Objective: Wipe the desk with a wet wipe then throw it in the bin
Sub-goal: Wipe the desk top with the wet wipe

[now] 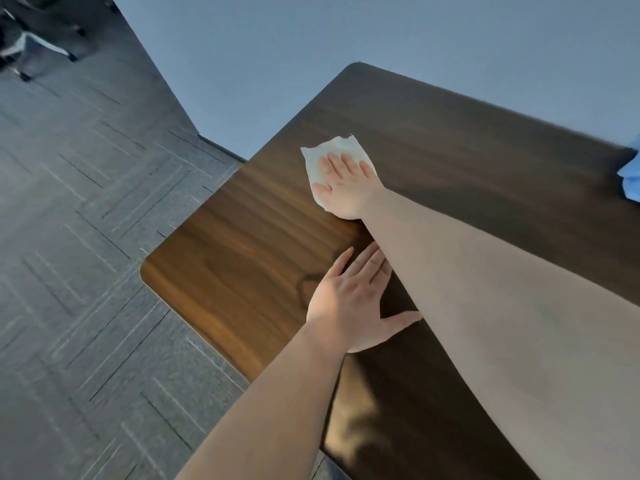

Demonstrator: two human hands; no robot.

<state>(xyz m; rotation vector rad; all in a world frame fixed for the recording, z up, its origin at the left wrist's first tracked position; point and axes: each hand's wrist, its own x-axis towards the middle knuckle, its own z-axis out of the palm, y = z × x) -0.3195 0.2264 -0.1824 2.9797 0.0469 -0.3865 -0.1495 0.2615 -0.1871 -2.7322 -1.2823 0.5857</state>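
R hand (346,183) flat on wipe (323,157); L hand (349,303) flat on desk (242,258), maybe bracing.

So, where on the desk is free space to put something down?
Bare wood lies between the wipe and the desk's near-left corner, and from the right hand toward the blue thing. The left hand and right forearm crowd the near edge.

White wipe (332,157), thin and crumpled at the edges, spread flat on the desk (249,251) near its far left side, partly covered by flat fingers. Dark wood-grain desk with rounded corners, top bare around the wipe. No bin in view.
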